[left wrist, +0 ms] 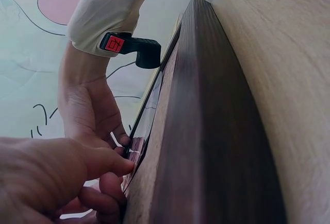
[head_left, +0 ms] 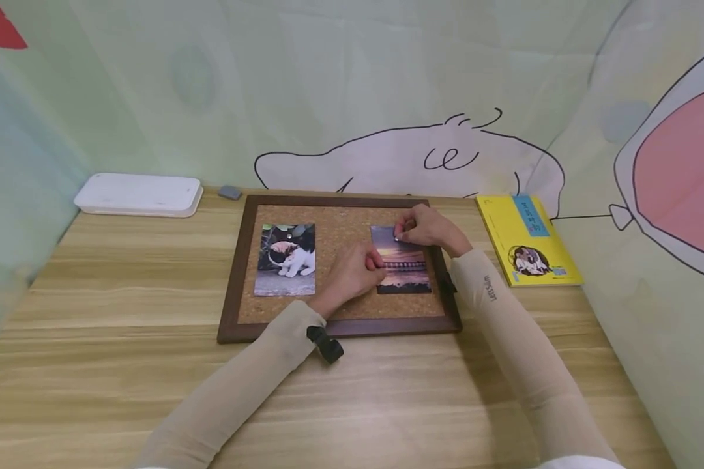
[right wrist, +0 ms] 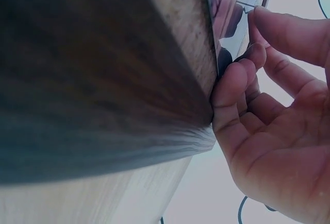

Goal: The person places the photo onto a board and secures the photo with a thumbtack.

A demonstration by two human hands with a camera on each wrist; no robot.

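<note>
A cork board (head_left: 343, 228) in a dark brown wooden frame lies on the table. On its right side is a sunset photo (head_left: 407, 280) of a bridge over water. My right hand (head_left: 427, 228) pinches a small clear push pin (head_left: 396, 239) at the photo's upper part, its other fingers curled in toward the board. With thumb and bent forefinger, my left hand (head_left: 352, 272) holds the same photo at its left edge. To the left, a cat photo (head_left: 284, 260) lies on the cork, a small pin (head_left: 289, 236) showing near its top.
At the table's back left sits a white case (head_left: 139, 194), with a small grey block (head_left: 230, 192) beside it. A yellow book (head_left: 525, 241) lies right of the board. Behind the table hangs a printed cloth (head_left: 328, 85) with cartoon drawings.
</note>
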